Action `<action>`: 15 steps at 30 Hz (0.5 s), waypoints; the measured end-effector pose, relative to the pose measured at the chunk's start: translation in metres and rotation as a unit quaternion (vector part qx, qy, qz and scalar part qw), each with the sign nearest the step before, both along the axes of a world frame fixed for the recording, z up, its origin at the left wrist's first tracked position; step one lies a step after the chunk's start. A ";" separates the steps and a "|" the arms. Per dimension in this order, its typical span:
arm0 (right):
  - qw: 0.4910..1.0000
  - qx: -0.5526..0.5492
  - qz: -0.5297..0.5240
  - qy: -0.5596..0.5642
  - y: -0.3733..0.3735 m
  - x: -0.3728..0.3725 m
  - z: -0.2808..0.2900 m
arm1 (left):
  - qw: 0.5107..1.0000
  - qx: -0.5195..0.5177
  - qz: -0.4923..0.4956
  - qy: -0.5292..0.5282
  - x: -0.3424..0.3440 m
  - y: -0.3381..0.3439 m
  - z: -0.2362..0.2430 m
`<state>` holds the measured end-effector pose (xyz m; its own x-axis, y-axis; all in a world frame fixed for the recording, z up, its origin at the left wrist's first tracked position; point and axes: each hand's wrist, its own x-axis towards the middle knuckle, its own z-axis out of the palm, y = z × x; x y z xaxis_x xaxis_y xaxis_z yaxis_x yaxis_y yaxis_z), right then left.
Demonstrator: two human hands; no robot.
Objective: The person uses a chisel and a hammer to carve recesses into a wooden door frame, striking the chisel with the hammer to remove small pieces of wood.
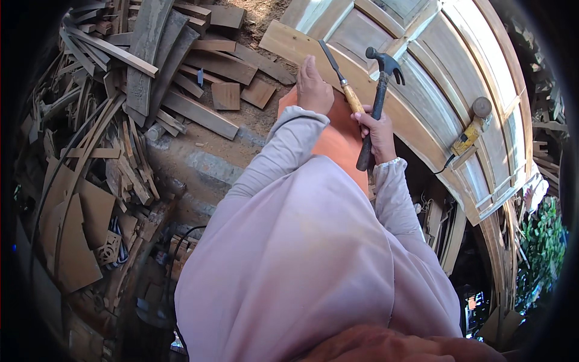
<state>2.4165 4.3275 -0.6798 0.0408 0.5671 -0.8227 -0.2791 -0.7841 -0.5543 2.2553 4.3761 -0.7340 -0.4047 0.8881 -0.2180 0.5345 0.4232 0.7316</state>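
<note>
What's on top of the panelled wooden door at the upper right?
A yellow power tool lies on the door. The hammer in the right hand blocks part of the door from view. Wood beneath the tool and behind the hammer cannot be seen.

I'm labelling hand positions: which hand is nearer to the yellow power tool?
Right. The right hand, gripping the hammer, is left of the yellow power tool, not touching it; the left hand is farther left and higher in the picture.
</note>
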 end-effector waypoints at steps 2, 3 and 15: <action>0.999 -0.006 0.034 -0.032 0.012 0.006 -0.003 | 0.908 0.106 -0.398 0.080 -0.014 0.011 0.019; 0.998 0.005 0.050 -0.039 0.015 0.007 -0.008 | 0.872 0.128 -0.466 0.076 -0.013 0.015 0.022; 0.983 0.073 0.072 -0.152 0.026 0.030 -0.025 | 0.711 0.081 -0.690 0.112 0.022 0.059 -0.032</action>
<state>2.4469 4.3535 -0.7049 0.1828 0.6963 -0.6941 0.0249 -0.7090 -0.7048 2.2772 4.4346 -0.7660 0.8671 0.4793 -0.1353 0.4696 -0.6964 0.5426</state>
